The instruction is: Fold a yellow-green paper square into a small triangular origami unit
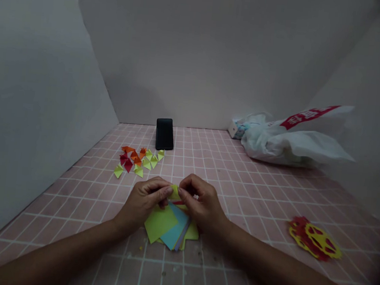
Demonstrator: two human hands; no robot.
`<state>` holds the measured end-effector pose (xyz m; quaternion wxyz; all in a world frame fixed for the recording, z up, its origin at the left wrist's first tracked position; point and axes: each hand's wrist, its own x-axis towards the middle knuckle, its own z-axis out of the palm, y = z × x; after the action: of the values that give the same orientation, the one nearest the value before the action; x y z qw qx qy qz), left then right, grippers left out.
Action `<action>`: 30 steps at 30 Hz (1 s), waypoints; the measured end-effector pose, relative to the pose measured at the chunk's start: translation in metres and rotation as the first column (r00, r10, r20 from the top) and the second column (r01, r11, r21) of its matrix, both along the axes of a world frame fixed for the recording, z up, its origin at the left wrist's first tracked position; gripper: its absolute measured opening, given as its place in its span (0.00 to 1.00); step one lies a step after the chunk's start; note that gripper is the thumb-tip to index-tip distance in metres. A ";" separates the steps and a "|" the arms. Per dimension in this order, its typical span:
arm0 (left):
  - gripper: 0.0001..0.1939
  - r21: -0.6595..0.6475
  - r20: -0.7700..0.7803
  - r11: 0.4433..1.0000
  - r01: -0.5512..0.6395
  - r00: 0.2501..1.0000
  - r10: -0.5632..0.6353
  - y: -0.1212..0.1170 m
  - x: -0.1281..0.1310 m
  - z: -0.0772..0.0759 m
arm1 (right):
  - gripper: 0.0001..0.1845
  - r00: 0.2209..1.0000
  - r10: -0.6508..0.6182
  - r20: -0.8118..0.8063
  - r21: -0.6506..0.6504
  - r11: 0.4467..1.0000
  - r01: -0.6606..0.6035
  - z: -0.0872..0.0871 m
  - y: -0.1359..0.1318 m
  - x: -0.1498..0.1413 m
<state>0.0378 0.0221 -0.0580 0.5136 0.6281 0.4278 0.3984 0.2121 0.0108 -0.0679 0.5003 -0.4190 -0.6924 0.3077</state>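
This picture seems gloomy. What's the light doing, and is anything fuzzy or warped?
Head view: dim, flat light, a faint shadow on the back wall, darkness along the right edge; head view again: the red-and-yellow cutouts and right forearm look softer than the left hand and right hand; same head view: grid lines on the tabletop spread widely toward the viewer.

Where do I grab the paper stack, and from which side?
Probably pinch the middle of its near edge, coming from your side: the stack is fanned, so a corner might catch just one sheet, and the left hand and right hand crowd its far end.
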 end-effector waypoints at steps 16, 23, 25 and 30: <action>0.09 0.035 -0.012 0.999 0.007 1.000 -0.006 0.000 0.001 0.003 | 0.06 0.998 0.061 -0.020 -0.080 0.995 -0.062 0.001 0.000 0.001; 0.09 0.100 -0.042 0.993 0.057 0.998 -0.053 0.002 -0.001 0.005 | 0.05 0.979 0.158 -0.130 -0.199 0.963 -0.182 0.003 0.005 0.004; 0.08 0.120 -0.047 0.990 0.068 0.997 -0.062 0.003 -0.002 0.005 | 0.05 0.973 0.177 -0.148 -0.228 0.951 -0.208 0.004 0.006 0.004; 0.07 0.146 -0.058 0.985 0.089 0.995 -0.081 0.004 -0.003 0.004 | 0.04 0.965 0.203 -0.166 -0.246 0.939 -0.240 0.006 0.005 0.005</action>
<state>0.0346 0.0260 -0.0541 0.4708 0.6923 0.3829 0.3903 0.2173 0.0155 -0.0621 0.4487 -0.3787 -0.6519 0.4798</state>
